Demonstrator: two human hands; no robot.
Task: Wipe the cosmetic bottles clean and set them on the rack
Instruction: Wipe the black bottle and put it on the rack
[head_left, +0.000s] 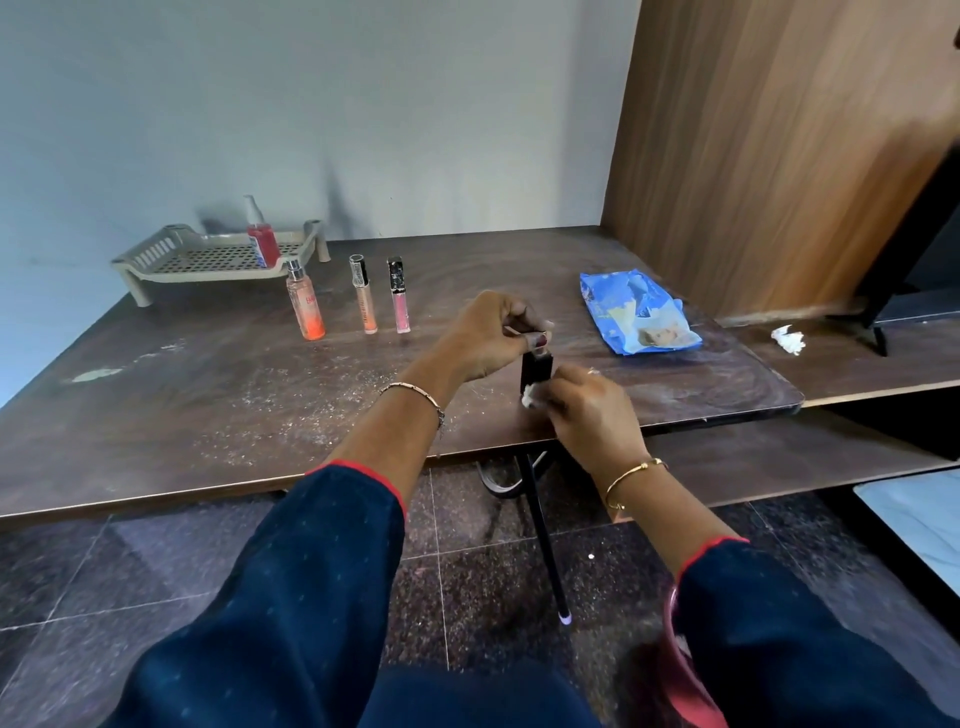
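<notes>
Arms in dark blue sleeves with red cuffs reach forward from the bottom edge, each wrist wearing a thin gold bracelet. The right hand (589, 410) is nearest. Its fingers are curled around a small white wipe (528, 397), pressing it against the lower part of a dark bottle (536, 370). Just above, the left hand (485, 338) pinches the top of that bottle between thumb and curled fingers, holding it upright over the front part of a dark wooden table (208, 415). Whether the bottle's base touches the table cannot be told.

Farther back on the table, to the left, three bottles stand in a row, apart from one another: an orange spray bottle (305, 309), a peach tube (364, 301) and a pink tube (399, 301). To the right lies a blue wipe packet (636, 314). At the far left, against the wall, sits a beige rack (150, 253) with a red bottle (263, 241) standing on it. A crumpled tissue (788, 340) lies on a lower shelf at far right.
</notes>
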